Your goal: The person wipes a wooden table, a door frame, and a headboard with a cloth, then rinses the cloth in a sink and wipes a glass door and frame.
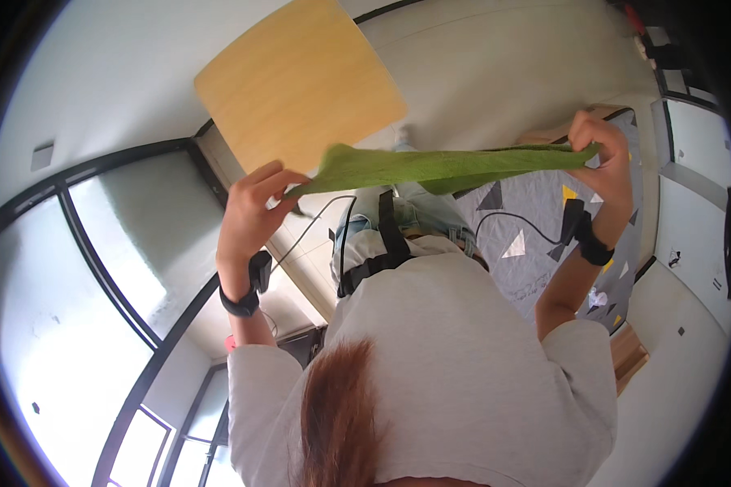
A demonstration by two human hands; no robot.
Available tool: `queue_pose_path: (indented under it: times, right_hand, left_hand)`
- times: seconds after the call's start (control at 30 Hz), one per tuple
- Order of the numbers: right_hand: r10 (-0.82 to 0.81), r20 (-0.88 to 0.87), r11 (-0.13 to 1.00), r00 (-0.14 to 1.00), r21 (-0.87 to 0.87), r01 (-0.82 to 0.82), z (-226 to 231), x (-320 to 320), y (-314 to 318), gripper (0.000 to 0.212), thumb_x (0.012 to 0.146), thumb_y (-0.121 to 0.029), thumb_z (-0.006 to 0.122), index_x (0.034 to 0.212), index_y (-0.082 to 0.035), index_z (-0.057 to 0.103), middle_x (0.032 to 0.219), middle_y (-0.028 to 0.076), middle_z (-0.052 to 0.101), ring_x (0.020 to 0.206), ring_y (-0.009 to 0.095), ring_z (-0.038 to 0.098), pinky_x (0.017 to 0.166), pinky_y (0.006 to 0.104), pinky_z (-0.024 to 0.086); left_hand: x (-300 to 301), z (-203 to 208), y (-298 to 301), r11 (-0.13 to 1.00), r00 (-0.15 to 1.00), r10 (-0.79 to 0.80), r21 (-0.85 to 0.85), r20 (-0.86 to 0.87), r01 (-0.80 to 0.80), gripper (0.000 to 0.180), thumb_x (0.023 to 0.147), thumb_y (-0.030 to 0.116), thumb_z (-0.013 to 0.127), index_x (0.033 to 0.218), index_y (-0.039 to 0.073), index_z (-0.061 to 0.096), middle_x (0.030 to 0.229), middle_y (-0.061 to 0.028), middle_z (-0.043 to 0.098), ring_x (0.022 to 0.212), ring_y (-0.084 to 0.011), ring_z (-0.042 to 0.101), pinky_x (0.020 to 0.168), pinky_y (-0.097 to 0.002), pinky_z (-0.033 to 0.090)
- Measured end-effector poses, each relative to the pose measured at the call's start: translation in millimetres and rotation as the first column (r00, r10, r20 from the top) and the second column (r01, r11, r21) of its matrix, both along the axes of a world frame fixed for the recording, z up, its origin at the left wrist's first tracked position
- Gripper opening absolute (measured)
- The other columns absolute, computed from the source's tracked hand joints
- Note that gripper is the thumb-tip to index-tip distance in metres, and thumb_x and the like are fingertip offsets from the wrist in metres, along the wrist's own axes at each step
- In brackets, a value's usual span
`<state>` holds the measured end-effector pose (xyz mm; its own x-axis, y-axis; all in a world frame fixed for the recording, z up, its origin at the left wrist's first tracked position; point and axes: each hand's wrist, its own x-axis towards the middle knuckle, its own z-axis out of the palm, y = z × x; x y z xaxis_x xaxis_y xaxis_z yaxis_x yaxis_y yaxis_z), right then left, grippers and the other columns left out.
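Observation:
A green cloth (439, 169) is stretched sideways between my two raised hands, folded or bunched into a long strip. Its left end is pinched by the fingers of my left hand (256, 203), which is closed. At the other end, my right hand (607, 158) grips a corner between thumb and fingers. The middle of the cloth sags slightly, with a lower fold hanging near its centre. Each wrist wears a black band with a small dark device, and a cable runs from each toward my waist.
A light wooden tabletop (300, 81) lies ahead, beyond my left hand. To the right is a bed with a grey patterned cover (528, 243). Dark-framed glass doors (114, 235) stand on the left, and pale cabinets (690, 211) line the right side.

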<state>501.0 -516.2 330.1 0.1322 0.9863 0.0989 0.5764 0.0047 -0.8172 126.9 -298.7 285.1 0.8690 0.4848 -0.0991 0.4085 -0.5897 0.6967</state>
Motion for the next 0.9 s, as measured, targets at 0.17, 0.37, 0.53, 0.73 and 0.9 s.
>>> queue_pose_path:
  times: [0.17,0.37,0.53,0.73,0.9]
  right_hand:
    - [0.149,-0.099,0.986,0.984,-0.053,-0.155,-12,36,49,0.027,0.057,0.006,0.073,0.066,-0.001,0.048,0.069,0.005,0.052,0.062,0.014,0.048,0.057,0.0252,0.036]
    - [0.322,-0.119,0.935,0.939,-0.113,-0.335,-20,64,124,0.018,0.063,0.006,0.073,0.078,0.002,0.064,0.074,0.006,0.059,0.066,0.014,0.054,0.059,0.0252,0.042]
    - [0.315,-0.036,0.928,0.948,-0.195,-0.316,-37,73,168,0.015,0.070,0.005,0.070,0.083,0.000,0.071,0.078,0.005,0.061,0.069,0.011,0.057,0.060,0.0242,0.044]
    - [0.230,-0.201,0.867,0.952,-0.401,-0.294,-50,70,200,0.012,0.074,0.006,0.067,0.085,0.001,0.070,0.085,0.004,0.062,0.068,0.009,0.058,0.059,0.0205,0.048]
    - [0.258,-0.311,0.835,0.915,-0.405,-0.373,-69,61,219,0.011,0.078,0.005,0.065,0.088,0.003,0.068,0.086,0.004,0.061,0.070,0.009,0.059,0.062,0.0205,0.050]
  left_hand:
    - [-9,-7,4,0.958,0.959,0.284,0.032,-0.008,-0.284,0.020,0.073,-0.010,0.066,0.091,-0.001,0.066,0.072,-0.0068,0.049,0.062,-0.0146,0.054,0.059,-0.0243,0.046]
    - [-17,-11,12,0.821,0.825,0.560,0.085,0.071,-0.565,0.019,0.078,-0.008,0.062,0.093,0.002,0.069,0.105,-0.0058,0.064,0.067,-0.0119,0.061,0.058,-0.0250,0.050]
    - [-17,-21,6,0.715,0.726,0.678,0.127,0.119,-0.688,0.020,0.080,-0.006,0.061,0.097,0.001,0.067,0.102,-0.0095,0.066,0.069,-0.0154,0.065,0.065,-0.0266,0.053]
    - [-26,-34,-10,0.631,0.630,0.776,0.015,-0.027,-0.776,0.018,0.080,-0.004,0.062,0.097,0.000,0.067,0.083,-0.0088,0.066,0.068,-0.0161,0.065,0.062,-0.0250,0.054]
    - [-33,-34,-11,0.623,0.626,0.780,0.129,-0.022,-0.772,0.018,0.079,-0.005,0.064,0.096,0.000,0.067,0.084,-0.0088,0.067,0.074,-0.0167,0.066,0.068,-0.0257,0.052]
